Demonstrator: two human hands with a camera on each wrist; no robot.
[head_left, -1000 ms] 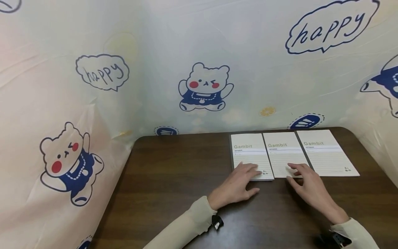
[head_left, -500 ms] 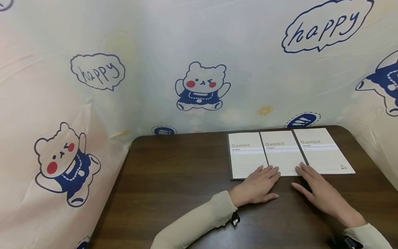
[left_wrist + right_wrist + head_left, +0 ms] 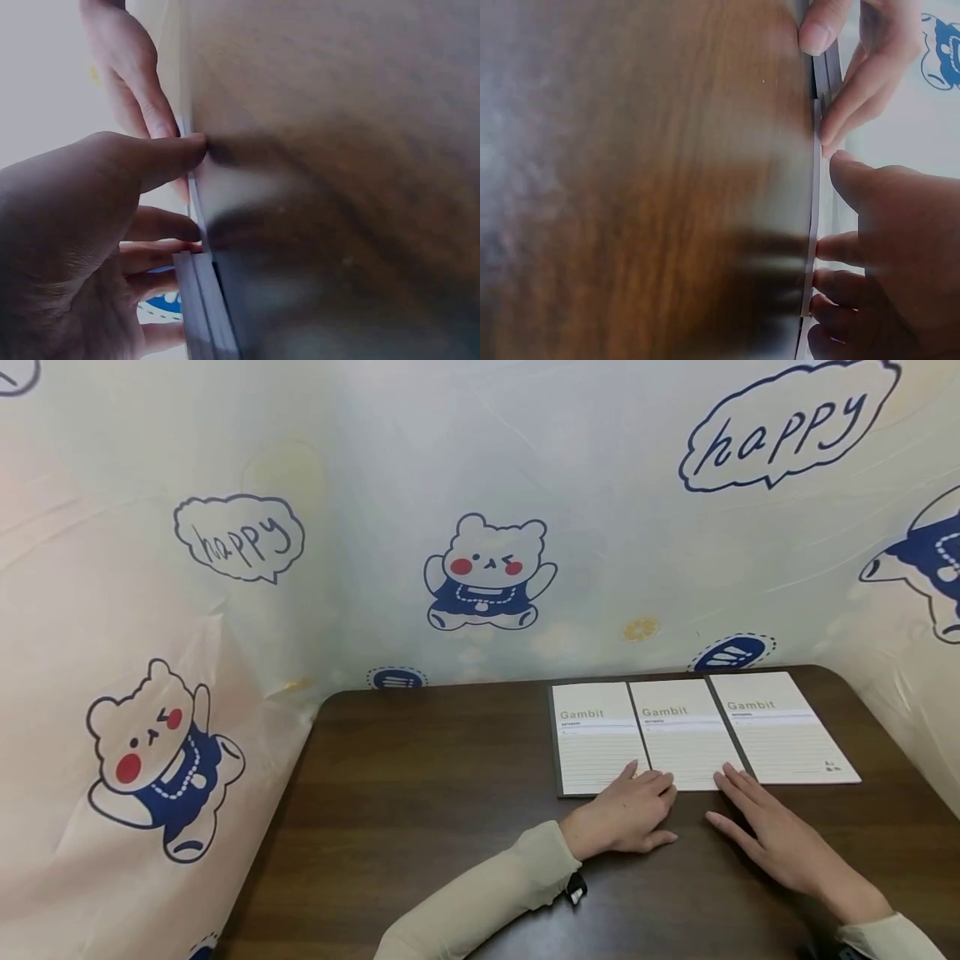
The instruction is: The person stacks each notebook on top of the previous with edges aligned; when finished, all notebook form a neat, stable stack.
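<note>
Three white notebooks printed "Gambit" lie side by side: the left notebook (image 3: 596,753), the middle notebook (image 3: 682,739) and the right notebook (image 3: 787,743). My left hand (image 3: 630,810) rests across the front of the seam between left and middle, fingers extended and thumb apart over the table. Its palm covers part of the left notebook's front corner. With its fingertips, my right hand (image 3: 780,843) touches the middle notebook's front right corner, near the right notebook. Seen edge-on in the left wrist view, the left notebook (image 3: 201,307) looks thicker than its neighbour.
The dark wooden table (image 3: 420,777) extends far to the left of the notebooks. Behind it hangs a pale curtain (image 3: 600,527) with bear drawings, which also drapes along both sides. The notebooks lie close to the table's back edge.
My left hand has slid right, from the left notebook to the seam with the middle one. My right hand's fingers, bent earlier, have straightened and moved slightly right. The last half second shows little movement.
</note>
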